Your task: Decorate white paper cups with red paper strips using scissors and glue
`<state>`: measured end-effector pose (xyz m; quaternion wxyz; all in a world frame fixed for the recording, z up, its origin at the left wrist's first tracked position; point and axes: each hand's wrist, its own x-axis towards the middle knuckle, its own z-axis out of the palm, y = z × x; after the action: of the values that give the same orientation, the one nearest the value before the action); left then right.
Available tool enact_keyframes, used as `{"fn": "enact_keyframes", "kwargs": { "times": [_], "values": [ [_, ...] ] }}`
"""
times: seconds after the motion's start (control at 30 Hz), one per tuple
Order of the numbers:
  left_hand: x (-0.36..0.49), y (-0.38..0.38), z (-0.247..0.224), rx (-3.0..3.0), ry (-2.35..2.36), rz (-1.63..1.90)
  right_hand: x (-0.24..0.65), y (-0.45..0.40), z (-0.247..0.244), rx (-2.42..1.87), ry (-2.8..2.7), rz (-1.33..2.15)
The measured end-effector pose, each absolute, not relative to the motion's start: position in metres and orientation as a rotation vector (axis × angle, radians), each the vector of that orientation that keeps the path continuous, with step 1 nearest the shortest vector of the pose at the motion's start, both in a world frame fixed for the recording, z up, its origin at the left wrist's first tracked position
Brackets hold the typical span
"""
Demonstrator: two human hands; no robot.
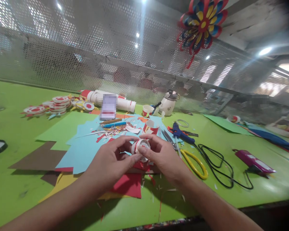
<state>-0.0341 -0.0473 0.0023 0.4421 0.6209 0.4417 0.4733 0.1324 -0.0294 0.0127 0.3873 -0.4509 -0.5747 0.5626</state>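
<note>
Between my two hands, above the paper sheets, is a small round white paper piece (141, 150) with a red band and slits on its face. My left hand (115, 155) grips its left side, thumb at the lower edge. On the other side my right hand (162, 154) holds it, with the thumb on the front face. Just behind stands a cut red and white paper cup (150, 127). Red and white scraps (110, 132) lie on the light blue sheets (79, 155) beyond my left hand.
Scissors (169, 139) with yellow handles, a blue glue gun (181, 133) and its black cord lie to the right, near a purple power strip (254, 162). Farther back are a phone (109, 106), stacked cups (125, 104), a bottle (168, 103) and paper discs (35, 110).
</note>
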Motion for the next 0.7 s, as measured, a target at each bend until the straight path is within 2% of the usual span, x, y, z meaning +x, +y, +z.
{"fn": "enact_keyframes", "kwargs": {
  "times": [0.33,0.7],
  "values": [
    [-0.041,-0.0407,-0.0044,1.229,1.007,1.085,0.1358,-0.0278,0.0155,-1.111,-1.454,1.413],
    [-0.0386,-0.0471,0.0052,1.307,0.954,1.124,0.1385,-0.0306,0.0215,-1.009,-1.575,1.189]
  ]
}}
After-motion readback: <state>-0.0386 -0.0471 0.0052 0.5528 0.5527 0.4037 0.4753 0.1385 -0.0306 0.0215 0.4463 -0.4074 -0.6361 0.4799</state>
